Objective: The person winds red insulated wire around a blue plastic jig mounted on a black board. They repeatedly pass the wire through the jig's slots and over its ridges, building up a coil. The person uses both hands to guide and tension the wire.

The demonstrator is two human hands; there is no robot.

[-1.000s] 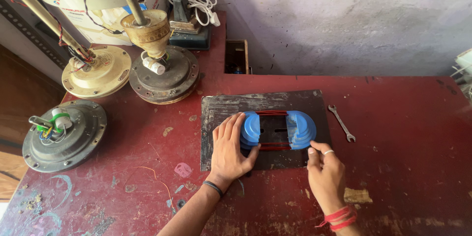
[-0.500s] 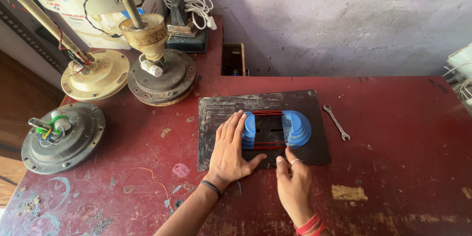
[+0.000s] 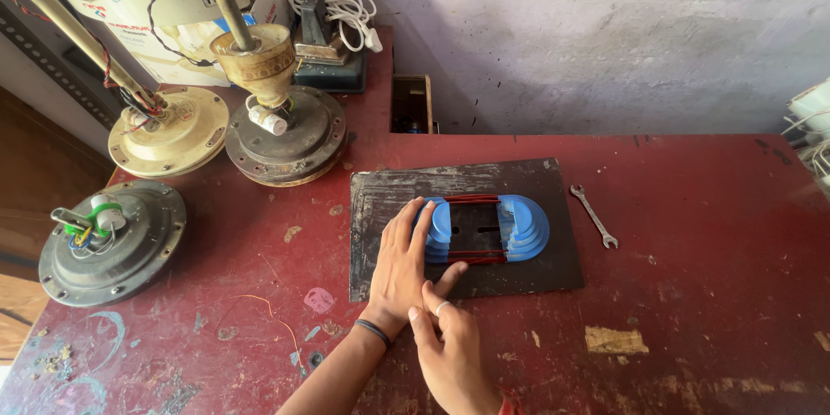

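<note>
Head: blue former (image 3: 519, 226) (copper-wound) under left hand (image 3: 399, 270)

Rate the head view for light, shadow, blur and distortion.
Head view: soft even daylight; faint shadow beneath the left hand on the dark plate; sharp focus, right hand slightly soft; wide-angle bending at the table edges; no harsh glare.
</note>
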